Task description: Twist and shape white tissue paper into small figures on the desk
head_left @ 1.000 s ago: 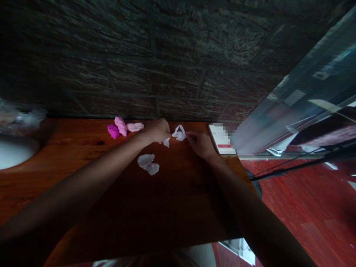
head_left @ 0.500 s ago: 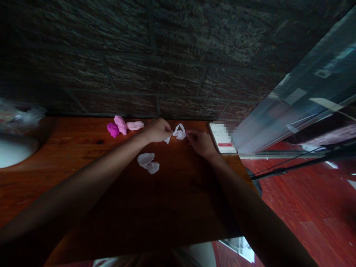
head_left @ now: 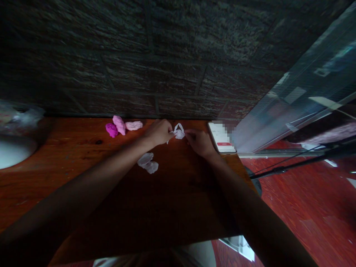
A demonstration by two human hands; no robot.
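Both hands are near the wall at the back of the wooden table (head_left: 178, 193). My left hand (head_left: 161, 132) pinches the left end of a thin, crumpled white piece (head_left: 179, 134), which may be tissue or plastic film. A strip of it stands up as a small loop in the middle. From the other side, the fingertips of my right hand (head_left: 199, 141) are closed on its right end. Two flimsy whitish scraps (head_left: 148, 162) lie on the table below my left wrist. Left of my left hand sit crumpled lumps in magenta (head_left: 111, 129), pink (head_left: 119, 124) and pale pink (head_left: 134, 125).
A phone (head_left: 222, 138) with a lit screen lies beside my right hand, near the table's right edge. At the far left are a rounded white object (head_left: 15, 151) and a clear plastic bag (head_left: 23, 118). A dark stone wall (head_left: 178, 74) rises behind the table.
My left hand has moved slightly right, closer to my right hand. Less of the white piece hangs below my left fingers. The scraps and lumps stay in place.
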